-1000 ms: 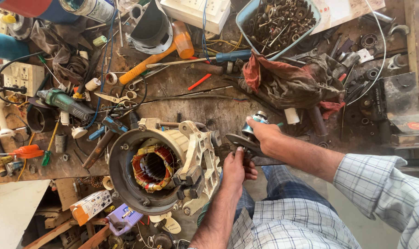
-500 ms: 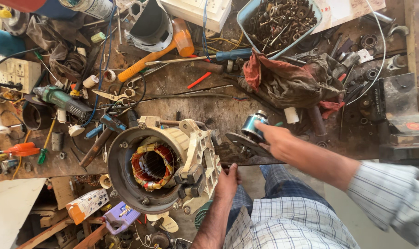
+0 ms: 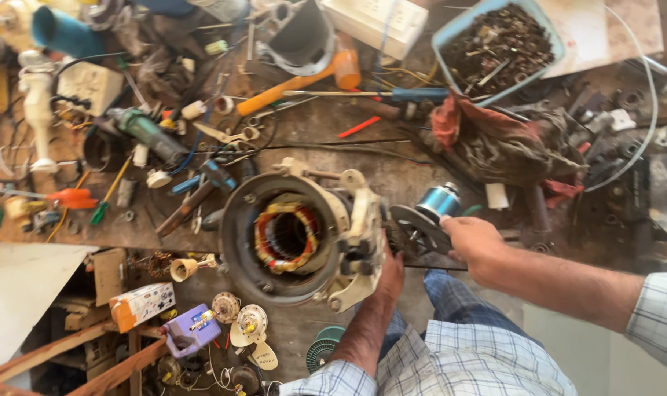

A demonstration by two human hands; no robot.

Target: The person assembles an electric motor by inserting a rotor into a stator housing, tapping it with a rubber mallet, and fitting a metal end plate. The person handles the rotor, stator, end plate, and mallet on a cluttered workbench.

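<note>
Along the left edge of the cluttered tabletop lie a white plastic pipe piece, a green power tool and an orange-handled screwdriver. Farther in, an orange mallet lies toward the far edge, with a blue-handled screwdriver beside it. At the near edge, about the middle, sits the motor housing, a round metal shell with copper windings showing in its opening, tilted toward the camera. The left hand comes up from below and presses against the housing's right end, its fingers hidden behind the metal, so I cannot tell how far they are open. Just right of the housing, the right hand has its fingers closed around a dark round end plate with a shiny blue-grey cylinder, held close against the housing's end. Behind it a dirty red rag is heaped, and a blue tray of metal scraps stands at the far edge toward the right corner.
</note>
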